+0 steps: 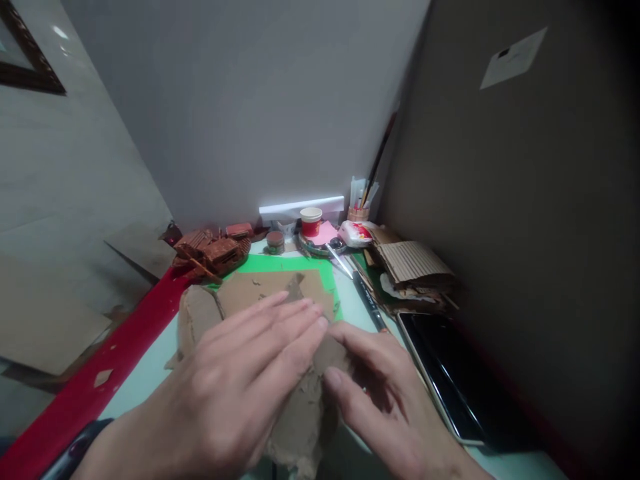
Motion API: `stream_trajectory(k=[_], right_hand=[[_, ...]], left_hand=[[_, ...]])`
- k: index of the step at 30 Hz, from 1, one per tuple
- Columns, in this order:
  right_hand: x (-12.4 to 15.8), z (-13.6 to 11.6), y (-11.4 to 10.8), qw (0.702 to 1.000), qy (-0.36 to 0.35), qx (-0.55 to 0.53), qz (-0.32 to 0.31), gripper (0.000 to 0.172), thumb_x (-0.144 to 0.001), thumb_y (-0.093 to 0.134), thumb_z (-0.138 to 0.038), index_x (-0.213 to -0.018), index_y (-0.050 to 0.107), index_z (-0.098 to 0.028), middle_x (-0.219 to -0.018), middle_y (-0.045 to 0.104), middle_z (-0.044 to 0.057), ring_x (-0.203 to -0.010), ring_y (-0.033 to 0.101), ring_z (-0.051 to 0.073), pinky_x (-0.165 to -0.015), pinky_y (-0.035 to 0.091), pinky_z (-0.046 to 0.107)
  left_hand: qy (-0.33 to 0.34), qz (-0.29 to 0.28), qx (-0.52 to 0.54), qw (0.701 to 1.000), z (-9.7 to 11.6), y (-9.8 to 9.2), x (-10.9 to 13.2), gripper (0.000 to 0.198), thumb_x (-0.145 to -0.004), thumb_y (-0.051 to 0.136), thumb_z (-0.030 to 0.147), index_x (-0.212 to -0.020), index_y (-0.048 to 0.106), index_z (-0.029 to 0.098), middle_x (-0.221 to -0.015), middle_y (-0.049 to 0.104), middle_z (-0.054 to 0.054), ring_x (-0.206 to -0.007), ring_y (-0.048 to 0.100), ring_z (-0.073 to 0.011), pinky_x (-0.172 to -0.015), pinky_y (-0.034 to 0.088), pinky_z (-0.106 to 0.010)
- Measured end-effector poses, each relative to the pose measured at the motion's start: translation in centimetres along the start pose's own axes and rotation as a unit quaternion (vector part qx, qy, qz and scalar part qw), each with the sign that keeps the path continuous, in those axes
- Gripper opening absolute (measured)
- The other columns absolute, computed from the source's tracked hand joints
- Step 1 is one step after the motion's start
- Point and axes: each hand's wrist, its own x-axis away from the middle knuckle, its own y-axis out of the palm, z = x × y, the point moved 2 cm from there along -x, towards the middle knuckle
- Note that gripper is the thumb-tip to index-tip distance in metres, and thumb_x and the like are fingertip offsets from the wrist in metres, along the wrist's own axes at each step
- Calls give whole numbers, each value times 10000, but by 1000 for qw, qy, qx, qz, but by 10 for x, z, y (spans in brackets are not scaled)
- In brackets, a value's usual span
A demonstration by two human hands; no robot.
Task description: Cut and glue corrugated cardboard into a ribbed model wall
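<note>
My left hand (240, 373) lies flat with fingers stretched out, pressing on a torn brown cardboard sheet (265, 287) that rests on a green mat (280, 263). My right hand (385, 393) sits just to its right, fingers bent onto the edge of the same cardboard, thumb toward the left hand's fingertips. The cardboard's lower part (300, 420) runs under and between both hands. Whether the right hand pinches the sheet or only presses it is unclear.
A dark tablet (450, 373) lies at the right. A pen (370, 303), scissors (337, 257), corrugated cardboard (413, 263), a red cup (311, 221), a small jar (275, 241), a brush holder (358, 213) and a brown model (215, 252) crowd the back. A red strip (100, 373) borders the left.
</note>
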Motion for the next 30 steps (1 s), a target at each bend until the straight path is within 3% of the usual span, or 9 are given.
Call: stream_trajectory(k=[4,11,15,21,26,30], right_hand=[[-1,-1,1,1000,22,-2,-18,285,-866,533,-277,-1088,711,-264,-1056,760,20,-910,676,223,-842,492,363],[-5,-8,-1,1000,-2,-26,2,222,-870,505,-235,-970,703,-222,-908,748,16,-749,643,175,-791,473,333],[-8,-9,-2,999,-29,-37,11,161,-877,485,-207,-835,640,-206,-716,656,-15,-628,563,137,-649,437,283],[-8,-7,-2,998,-37,-58,4,154,-894,487,-201,-744,519,-212,-654,512,-51,-577,440,102,-587,366,257],[-7,-4,-1,995,-15,-99,-26,153,-897,491,-233,-757,547,-206,-662,467,-41,-590,407,112,-548,324,260],[-9,-7,-3,990,-15,-138,-37,145,-902,500,-217,-785,582,-196,-679,498,-47,-610,447,101,-561,345,238]], left_hand=[[15,-7,-20,1000,3,3,4,534,-800,572,-25,-1333,536,-13,-1340,671,-188,-1385,487,-254,-1188,375,-422],[-3,31,-26,999,9,3,-10,298,-910,565,56,-1195,620,-13,-1161,764,-199,-1232,634,-227,-1137,408,-316],[-4,42,-18,999,8,6,-11,293,-910,539,26,-1192,607,-18,-1148,764,-217,-1232,632,-219,-1119,424,-305],[-5,57,11,998,6,8,-12,296,-894,539,3,-1179,598,-52,-1137,755,-259,-1273,595,-219,-1111,433,-287],[-59,74,91,991,4,7,-9,308,-895,538,30,-1191,625,36,-1100,785,-182,-1146,692,-185,-1076,489,-259],[-95,65,156,981,-1,6,-8,391,-903,546,41,-1280,620,112,-1195,765,-116,-1121,708,-180,-1031,531,-238]])
